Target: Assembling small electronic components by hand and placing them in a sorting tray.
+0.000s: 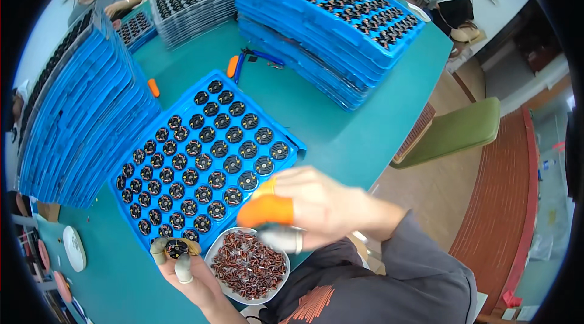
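My left hand, with pale finger covers on its tips, is closed on a round black part at the near edge of a blue tray. Many similar round black parts with small yellow and reddish bits sit in rows in that tray. A white bowl full of small reddish-brown pieces stands between my hands. Above its right rim is my right hand, blurred by motion, wearing orange, yellow and whitish finger covers. Its fingers are curled together; whatever lies between them cannot be made out.
Tall stacks of blue trays stand at left and far right, with clear trays between. Blue-handled cutters and an orange piece lie on the green table. A green chair stands right. Two people sit farther off.
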Available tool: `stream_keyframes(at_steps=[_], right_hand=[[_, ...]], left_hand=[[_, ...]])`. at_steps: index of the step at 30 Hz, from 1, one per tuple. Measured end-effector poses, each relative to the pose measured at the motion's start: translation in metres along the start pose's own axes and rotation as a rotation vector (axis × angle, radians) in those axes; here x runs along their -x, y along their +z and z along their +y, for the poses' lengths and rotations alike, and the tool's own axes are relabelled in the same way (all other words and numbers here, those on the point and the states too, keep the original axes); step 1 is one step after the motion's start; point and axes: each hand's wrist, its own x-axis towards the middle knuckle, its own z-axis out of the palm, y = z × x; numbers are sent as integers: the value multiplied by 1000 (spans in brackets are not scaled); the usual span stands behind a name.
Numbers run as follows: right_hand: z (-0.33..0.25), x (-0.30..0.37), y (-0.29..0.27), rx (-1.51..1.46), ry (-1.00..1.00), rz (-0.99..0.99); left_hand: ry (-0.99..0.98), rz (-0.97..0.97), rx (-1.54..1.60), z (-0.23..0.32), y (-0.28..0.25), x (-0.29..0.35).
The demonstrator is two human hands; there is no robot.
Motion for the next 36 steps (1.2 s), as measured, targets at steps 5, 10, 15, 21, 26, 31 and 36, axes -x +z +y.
stream_keyframes(at_steps=[5,10,15,21,26,31,36], right_hand=[[-14,31,-45,630,312,-755],[6,73,-39,886,369,-787],[5,42,10,527,92,-519],[-15,33,92,317,-115,-637],[-13,29,98,173,-123,-711],[-7,31,95,-51,24,-634],[-4,31,90,-254,57,-538]], left_hand=[[-60,-105,71,-1,-2,3],[-110,-133,98,2,1,5],[-117,-29,13,3,2,11],[-112,-184,65,-7,-5,2],[-124,-322,88,-4,-7,-1],[-50,-397,39,-3,-14,-1],[-35,-414,48,-5,-14,-3]])
